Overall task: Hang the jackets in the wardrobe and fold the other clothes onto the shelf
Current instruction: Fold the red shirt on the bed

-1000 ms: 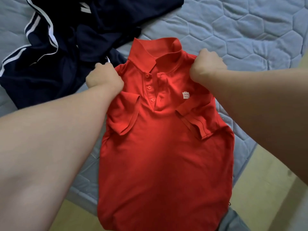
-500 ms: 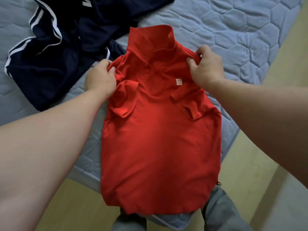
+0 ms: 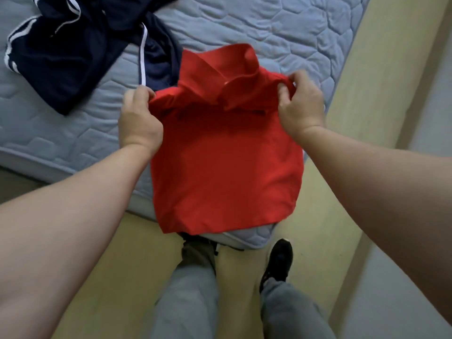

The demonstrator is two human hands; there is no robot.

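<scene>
A red polo shirt [image 3: 225,167] lies at the corner of the mattress, its sides folded in and its collar bent forward over the chest. My left hand [image 3: 139,121] pinches its left shoulder. The right shoulder is pinched by my right hand [image 3: 300,106]. The hem reaches the mattress corner. A navy jacket with white stripes [image 3: 73,52] lies crumpled at the upper left, touching the shirt's collar side.
The pale blue quilted mattress [image 3: 281,30] fills the upper part of the view. Yellowish floor [image 3: 367,94] runs along its right side and below. My grey trouser legs and a black shoe [image 3: 278,260] stand at the mattress corner.
Both hands have drawn the shirt's shoulders toward me, folding the top over, so buttons, label and folded sleeves are hidden. The view has tilted down to show the floor and my legs.
</scene>
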